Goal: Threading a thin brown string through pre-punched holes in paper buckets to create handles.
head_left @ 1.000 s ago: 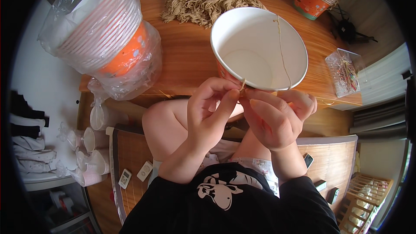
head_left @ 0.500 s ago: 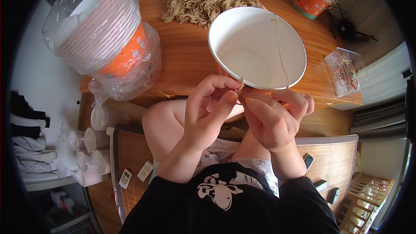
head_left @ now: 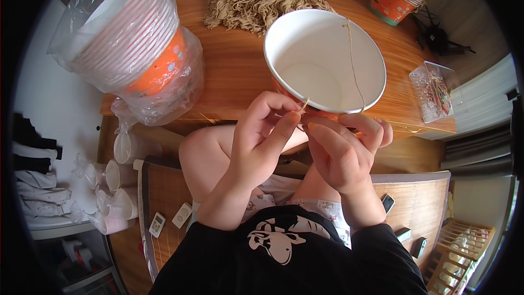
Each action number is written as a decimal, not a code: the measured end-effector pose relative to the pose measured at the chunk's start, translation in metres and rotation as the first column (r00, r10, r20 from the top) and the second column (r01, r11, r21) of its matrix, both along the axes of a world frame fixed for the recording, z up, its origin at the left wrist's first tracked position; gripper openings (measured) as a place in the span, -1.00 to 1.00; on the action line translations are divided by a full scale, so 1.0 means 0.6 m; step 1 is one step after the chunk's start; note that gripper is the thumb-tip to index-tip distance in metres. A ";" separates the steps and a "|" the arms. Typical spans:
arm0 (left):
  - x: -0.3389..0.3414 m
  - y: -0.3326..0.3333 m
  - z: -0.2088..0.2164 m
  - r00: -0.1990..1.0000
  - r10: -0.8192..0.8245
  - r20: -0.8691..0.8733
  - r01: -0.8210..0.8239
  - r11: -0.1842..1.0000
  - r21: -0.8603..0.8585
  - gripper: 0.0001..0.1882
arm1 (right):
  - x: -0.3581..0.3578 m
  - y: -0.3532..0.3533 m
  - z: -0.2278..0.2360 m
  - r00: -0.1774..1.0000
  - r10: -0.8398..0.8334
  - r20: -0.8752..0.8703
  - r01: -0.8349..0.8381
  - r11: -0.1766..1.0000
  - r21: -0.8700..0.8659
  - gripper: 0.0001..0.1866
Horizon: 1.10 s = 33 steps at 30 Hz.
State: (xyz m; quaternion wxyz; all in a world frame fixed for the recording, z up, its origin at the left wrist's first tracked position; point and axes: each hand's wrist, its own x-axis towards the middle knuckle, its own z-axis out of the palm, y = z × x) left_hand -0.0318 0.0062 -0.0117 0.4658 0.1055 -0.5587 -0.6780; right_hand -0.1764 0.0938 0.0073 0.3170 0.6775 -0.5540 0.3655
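Over the link I saw the left hand pinch a twine end by thumb and forefinger at the near rim of the white-lined bucket, which sat by the desk edge. I couldn't tell whether the right hand's grip, just beside, pinched anything. The left knuckles had risen slightly from half a second earlier; the bucket had barely moved.

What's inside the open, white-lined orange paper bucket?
In the white-lined orange paper bucket, its pale base and far inner wall show. A thin tan twine strand crosses from far to near. The near rim hides the inner wall below it.
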 end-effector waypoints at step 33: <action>-0.002 -0.002 -0.002 0.996 -0.066 -0.066 0.073 0.990 0.117 -0.87 | -0.011 0.005 0.007 0.999 0.040 -0.007 -0.041 0.999 -0.002 -0.66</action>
